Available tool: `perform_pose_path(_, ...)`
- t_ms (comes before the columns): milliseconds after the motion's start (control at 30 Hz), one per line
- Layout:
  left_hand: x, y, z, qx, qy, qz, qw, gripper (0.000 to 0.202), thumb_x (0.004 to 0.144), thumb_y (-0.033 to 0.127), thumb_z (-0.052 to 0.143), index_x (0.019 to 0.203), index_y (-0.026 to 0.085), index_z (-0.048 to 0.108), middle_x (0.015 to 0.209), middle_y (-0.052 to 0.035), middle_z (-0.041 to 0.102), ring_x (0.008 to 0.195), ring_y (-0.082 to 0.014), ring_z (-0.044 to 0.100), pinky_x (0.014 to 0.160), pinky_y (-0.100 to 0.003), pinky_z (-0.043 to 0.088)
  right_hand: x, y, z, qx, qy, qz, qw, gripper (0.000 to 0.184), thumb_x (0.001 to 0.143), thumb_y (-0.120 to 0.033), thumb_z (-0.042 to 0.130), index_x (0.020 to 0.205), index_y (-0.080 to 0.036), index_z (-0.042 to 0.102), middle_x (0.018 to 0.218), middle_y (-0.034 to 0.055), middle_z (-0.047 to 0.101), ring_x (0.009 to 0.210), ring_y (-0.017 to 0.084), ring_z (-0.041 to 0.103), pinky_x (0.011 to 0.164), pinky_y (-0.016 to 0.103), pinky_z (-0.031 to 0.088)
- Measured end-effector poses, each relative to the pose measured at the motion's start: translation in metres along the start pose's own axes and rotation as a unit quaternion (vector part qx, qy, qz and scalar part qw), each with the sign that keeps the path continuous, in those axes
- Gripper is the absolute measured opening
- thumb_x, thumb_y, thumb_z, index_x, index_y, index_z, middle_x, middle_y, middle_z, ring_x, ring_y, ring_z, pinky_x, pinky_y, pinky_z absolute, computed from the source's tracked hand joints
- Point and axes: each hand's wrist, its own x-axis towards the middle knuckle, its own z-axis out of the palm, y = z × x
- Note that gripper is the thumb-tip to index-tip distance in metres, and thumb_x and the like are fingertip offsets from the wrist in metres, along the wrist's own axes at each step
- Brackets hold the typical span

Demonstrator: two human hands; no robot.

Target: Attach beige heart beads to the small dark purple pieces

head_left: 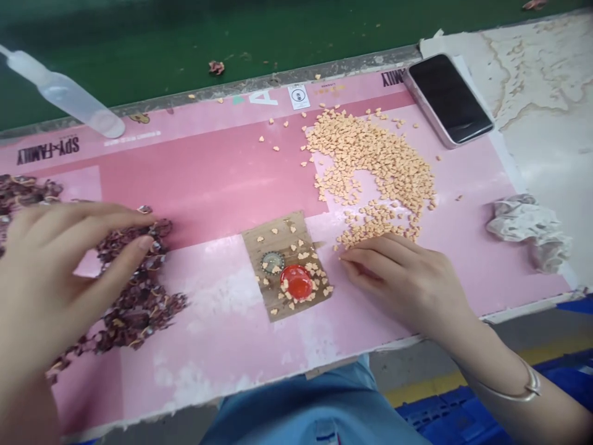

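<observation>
My left hand (60, 259) hovers over a pile of dark reddish, curled pieces (134, 309), its thumb and fingers apart with nothing visible between them. At the near edge of a heap of small tan, heart-like pieces (365, 148), my right hand (403, 278) has thumb and fingertips pinched together; whatever they may hold is hidden. Between both hands lies a brown wood-patterned card (259, 296). It carries a red round blob or cap (297, 282), a grey toothed disc like a bottle cap (273, 263) and several scattered tan pieces.
Under everything is a pink printed mat (208, 167). A translucent squeeze bottle (78, 99) lies at the back left. At the right are a phone (451, 99) and crumpled white cloth or tissue (530, 232). Behind the mat runs a green surface (278, 37).
</observation>
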Motion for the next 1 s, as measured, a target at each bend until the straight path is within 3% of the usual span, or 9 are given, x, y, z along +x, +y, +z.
perform_pose_path(100, -0.032, -0.003, -0.001, 0.026, 0.000, 0.047, 0.999, 0.015, 0.091, 0.032, 0.072, 0.103, 0.029, 0.079, 0.103, -0.0034, 0.079, 0.099, -0.0285, 0.069, 0.100, -0.041, 0.043, 0.001, -0.001, -0.001, -0.008, -0.002, -0.026, 1.000, 0.013, 0.103, -0.015, 0.063, 0.092, -0.016, 0.069, 0.084, 0.0045, 0.077, 0.074, 0.017, 0.069, 0.062, 0.031, 0.051)
perform_pose_path(233, -0.069, 0.008, 0.002, 0.023, -0.019, 0.052, 0.998, 0.016, 0.093, 0.030, 0.071, 0.108, 0.032, 0.076, 0.097, -0.0024, 0.077, 0.091, -0.0278, 0.065, 0.091, -0.039, 0.041, 0.000, -0.002, -0.002, -0.030, 0.004, -0.062, 0.998, 0.008, 0.103, -0.013, 0.064, 0.098, -0.017, 0.069, 0.085, 0.0057, 0.077, 0.073, 0.019, 0.068, 0.063, 0.033, 0.052)
perform_pose_path(400, -0.102, 0.017, 0.014, 0.097, -0.021, 0.091, 0.991, 0.023, 0.102, 0.033, 0.062, 0.122, 0.027, 0.070, 0.105, -0.0074, 0.076, 0.092, -0.0302, 0.065, 0.091, -0.043, 0.046, -0.002, -0.002, -0.001, -0.020, 0.001, -0.051, 0.999, 0.006, 0.102, -0.015, 0.067, 0.097, -0.018, 0.068, 0.086, 0.0042, 0.077, 0.075, 0.018, 0.069, 0.066, 0.031, 0.054)
perform_pose_path(500, -0.105, 0.017, 0.025, 0.145, 0.021, 0.137, 0.980, 0.021, 0.102, 0.026, 0.064, 0.121, 0.021, 0.070, 0.104, -0.0104, 0.078, 0.089, -0.0307, 0.067, 0.088, -0.044, 0.047, -0.002, -0.005, -0.002, 0.026, -0.012, -0.013, 1.000, 0.007, 0.102, -0.016, 0.067, 0.096, -0.019, 0.068, 0.089, 0.0023, 0.078, 0.076, 0.017, 0.072, 0.067, 0.029, 0.056)
perform_pose_path(633, -0.098, 0.015, 0.034, 0.124, 0.066, 0.182, 0.973, 0.016, 0.095, 0.017, 0.073, 0.111, 0.016, 0.074, 0.100, -0.0095, 0.081, 0.086, -0.0292, 0.068, 0.082, -0.043, 0.048, -0.002, -0.010, -0.005, 0.063, -0.024, 0.006, 0.998, 0.006, 0.103, -0.017, 0.065, 0.099, -0.019, 0.069, 0.092, 0.0032, 0.079, 0.079, 0.016, 0.074, 0.068, 0.028, 0.057)
perform_pose_path(833, -0.094, 0.012, 0.035, 0.092, 0.064, 0.182, 0.977, 0.013, 0.097, 0.019, 0.071, 0.110, 0.016, 0.075, 0.101, -0.0055, 0.082, 0.093, -0.0288, 0.071, 0.089, -0.041, 0.051, 0.002, -0.013, -0.002, 0.046, -0.028, -0.018, 0.998, 0.008, 0.105, -0.020, 0.064, 0.102, -0.018, 0.071, 0.096, 0.0033, 0.081, 0.081, 0.015, 0.073, 0.069, 0.028, 0.057)
perform_pose_path(1000, -0.103, 0.006, 0.033, 0.091, 0.033, 0.160, 0.982, 0.017, 0.096, 0.022, 0.072, 0.113, 0.020, 0.075, 0.103, -0.0062, 0.082, 0.090, -0.0318, 0.074, 0.086, -0.043, 0.052, 0.007, -0.010, -0.005, 0.005, -0.052, -0.053, 0.997, 0.017, 0.107, -0.018, 0.059, 0.095, -0.017, 0.070, 0.090, 0.0039, 0.079, 0.074, 0.015, 0.069, 0.059, 0.029, 0.050)
